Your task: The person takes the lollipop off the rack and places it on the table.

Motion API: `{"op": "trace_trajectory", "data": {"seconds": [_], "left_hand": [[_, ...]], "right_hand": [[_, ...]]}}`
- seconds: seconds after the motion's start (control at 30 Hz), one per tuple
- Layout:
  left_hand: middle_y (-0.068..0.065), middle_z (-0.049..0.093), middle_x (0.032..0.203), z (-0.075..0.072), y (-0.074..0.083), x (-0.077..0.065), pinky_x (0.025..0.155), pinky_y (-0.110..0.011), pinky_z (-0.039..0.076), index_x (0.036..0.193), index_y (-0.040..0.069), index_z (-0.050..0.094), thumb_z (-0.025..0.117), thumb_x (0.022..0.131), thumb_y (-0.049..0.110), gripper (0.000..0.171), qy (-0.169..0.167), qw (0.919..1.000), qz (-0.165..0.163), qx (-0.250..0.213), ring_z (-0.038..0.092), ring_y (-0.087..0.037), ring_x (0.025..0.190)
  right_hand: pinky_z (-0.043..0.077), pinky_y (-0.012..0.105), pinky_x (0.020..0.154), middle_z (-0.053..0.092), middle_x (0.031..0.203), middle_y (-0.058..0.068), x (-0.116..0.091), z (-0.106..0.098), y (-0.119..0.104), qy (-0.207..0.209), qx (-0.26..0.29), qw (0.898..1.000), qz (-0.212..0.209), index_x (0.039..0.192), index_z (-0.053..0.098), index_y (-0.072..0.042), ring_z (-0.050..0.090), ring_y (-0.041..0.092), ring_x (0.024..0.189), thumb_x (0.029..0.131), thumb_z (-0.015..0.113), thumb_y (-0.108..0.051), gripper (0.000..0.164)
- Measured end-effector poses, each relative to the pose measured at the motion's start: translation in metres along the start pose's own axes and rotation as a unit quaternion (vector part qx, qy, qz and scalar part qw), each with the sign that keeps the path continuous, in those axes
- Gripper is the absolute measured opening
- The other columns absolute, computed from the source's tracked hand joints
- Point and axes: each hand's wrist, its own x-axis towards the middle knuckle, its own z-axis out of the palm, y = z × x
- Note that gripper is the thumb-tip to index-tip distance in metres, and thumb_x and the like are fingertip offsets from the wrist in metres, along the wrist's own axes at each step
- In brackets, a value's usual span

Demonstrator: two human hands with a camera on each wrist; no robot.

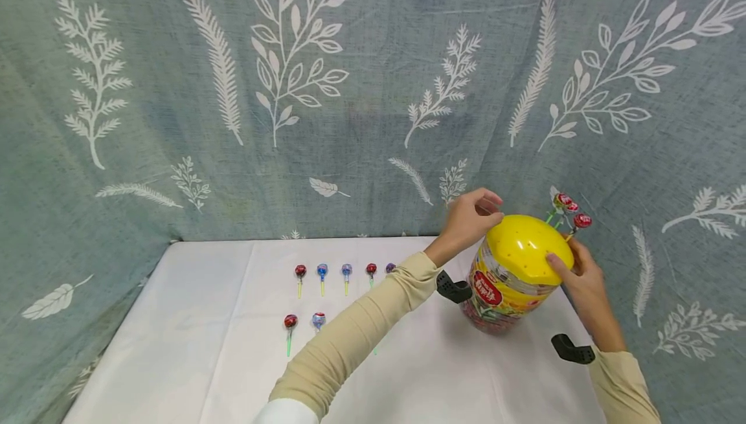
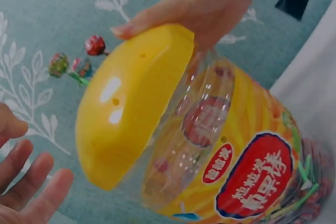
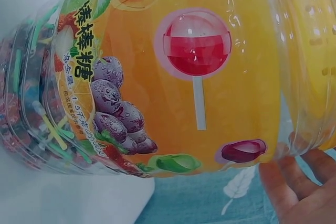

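A clear plastic lollipop jar [image 1: 504,294] with a yellow lid [image 1: 524,249] leans tilted at the right of the white table. My right hand [image 1: 568,262] grips it at the lid's rim, thumb lying on top. The fingers [image 3: 294,187] curl under the jar [image 3: 184,77]. Three wrapped lollipops [image 1: 568,207] stick up beside that hand behind the lid; whether they sit in the lid or in the fingers I cannot tell. My left hand [image 1: 486,210] hovers at the lid's far left edge. Its fingers [image 2: 26,177] are loosely spread and hold nothing, a little apart from the lid [image 2: 131,103].
Several lollipops [image 1: 346,270] lie in a row on the white tablecloth [image 1: 192,320], with two more lollipops [image 1: 303,322] nearer me. A grey-green leaf-print curtain [image 1: 350,87] closes in the back and both sides. Black wrist mounts [image 1: 454,288] sit on both forearms.
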Motion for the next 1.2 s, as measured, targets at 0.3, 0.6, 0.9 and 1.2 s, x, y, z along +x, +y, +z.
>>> {"op": "trace_trajectory", "data": {"seconds": [0.3,0.6,0.9,1.2], "left_hand": [[0.003,0.063,0.089,0.014,0.004,0.022,0.067,-0.014,0.047,0.103,0.013,0.063,0.065,0.088,0.011,0.016,0.009,0.9996,-0.004,0.027,0.057,-0.005,0.077],[0.002,0.062,0.096,0.030,0.008,0.037,0.069,-0.013,0.045,0.110,0.014,0.061,0.065,0.087,0.012,0.024,-0.030,0.9969,-0.013,0.071,0.056,-0.004,0.084],[0.001,0.062,0.111,0.051,0.017,0.038,0.077,-0.012,0.045,0.121,0.017,0.058,0.065,0.089,0.014,0.033,-0.075,0.9956,-0.026,0.049,0.058,-0.005,0.097],[-0.003,0.064,0.101,0.079,0.025,0.042,0.069,-0.010,0.044,0.123,0.014,0.053,0.056,0.093,0.005,0.032,-0.090,0.9949,0.011,0.045,0.057,-0.002,0.083]], "right_hand": [[0.038,0.020,0.097,0.030,0.148,0.017,0.001,0.000,0.001,0.002,0.001,1.000,0.001,0.152,0.018,-0.015,0.036,0.024,0.125,0.097,0.050,-0.038,0.067],[0.036,0.040,0.105,0.032,0.147,0.016,0.001,0.001,0.000,0.011,0.001,1.000,-0.003,0.151,0.020,-0.016,0.035,0.030,0.126,0.097,0.050,-0.038,0.066],[0.030,0.054,0.105,0.029,0.149,0.018,0.003,0.002,0.001,0.006,0.013,1.000,0.002,0.152,0.018,-0.015,0.033,0.035,0.129,0.097,0.049,-0.039,0.067],[0.034,0.041,0.106,0.028,0.150,0.017,0.005,0.002,0.001,0.007,0.012,1.000,0.019,0.152,0.015,-0.012,0.033,0.035,0.129,0.097,0.049,-0.042,0.071]]}}
